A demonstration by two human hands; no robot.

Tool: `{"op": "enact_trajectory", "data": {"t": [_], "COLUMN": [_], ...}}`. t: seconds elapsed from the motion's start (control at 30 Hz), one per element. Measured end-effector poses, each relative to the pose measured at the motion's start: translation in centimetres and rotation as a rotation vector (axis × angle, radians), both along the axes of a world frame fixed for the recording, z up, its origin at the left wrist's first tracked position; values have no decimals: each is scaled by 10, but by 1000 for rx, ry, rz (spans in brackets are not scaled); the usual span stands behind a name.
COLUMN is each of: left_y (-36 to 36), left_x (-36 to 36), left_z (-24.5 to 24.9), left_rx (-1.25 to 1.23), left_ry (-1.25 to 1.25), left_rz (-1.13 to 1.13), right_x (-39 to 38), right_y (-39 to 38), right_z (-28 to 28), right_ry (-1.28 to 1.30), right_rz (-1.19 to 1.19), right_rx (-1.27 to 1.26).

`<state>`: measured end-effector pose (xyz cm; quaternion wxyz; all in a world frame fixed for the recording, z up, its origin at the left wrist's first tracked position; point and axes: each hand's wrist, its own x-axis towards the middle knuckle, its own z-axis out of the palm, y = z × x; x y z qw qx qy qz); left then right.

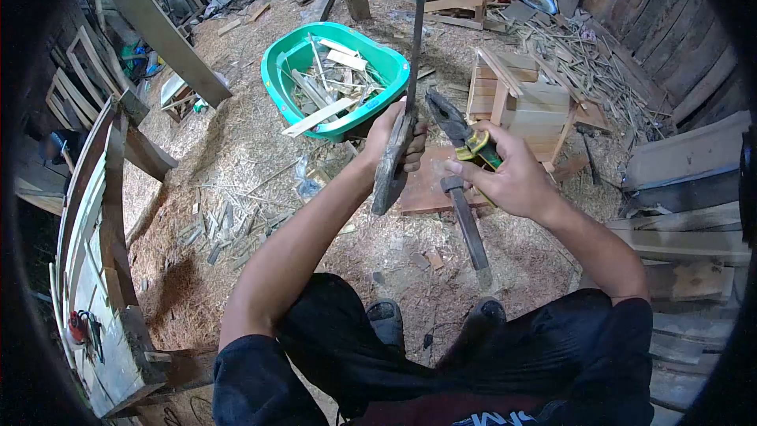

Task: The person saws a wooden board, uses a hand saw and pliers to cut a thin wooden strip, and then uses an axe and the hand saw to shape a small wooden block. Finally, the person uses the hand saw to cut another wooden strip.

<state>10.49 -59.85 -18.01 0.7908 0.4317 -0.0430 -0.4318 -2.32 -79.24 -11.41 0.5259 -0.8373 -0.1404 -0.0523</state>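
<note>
The left hand [394, 136] grips a narrow, dark-bladed tool [416, 47] pointing forward. The right hand [511, 172] clasps yellow-handled metal pliers [449, 120], nose forward-left.

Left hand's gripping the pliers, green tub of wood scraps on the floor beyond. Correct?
Wrong hand: the head view shows the pliers in the right hand. The green tub of wood scraps is on the floor beyond, as you say.
</note>
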Motion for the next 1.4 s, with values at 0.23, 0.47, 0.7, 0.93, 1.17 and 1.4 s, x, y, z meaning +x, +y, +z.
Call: {"op": "enact_trajectory", "data": {"t": [0.23,0.47,0.7,0.93,1.17,1.4], "left_y": [2,3,-11,-12,-9,-11], "left_x": [-6,-31,-47,-48,-42,-39], "left_z": [6,39,49,50,39,35], "left_rx": [-71,-105,236,200,284,257], "left_ry": [28,-205,-210,-237,-408,-398], "left_rz": [-33,166,500,528,529,561], "right_x": [6,6,1,-4,-3,-5], "right_y": [-5,-33,-23,-6,-3,-1], "right_z": [-13,-30,-21,-7,-5,2], "right_ry": [237,668,623,568,564,549], "right_rz": [170,485,462,461,425,433], "right_rx": [311,868,758,600,529,505]}}
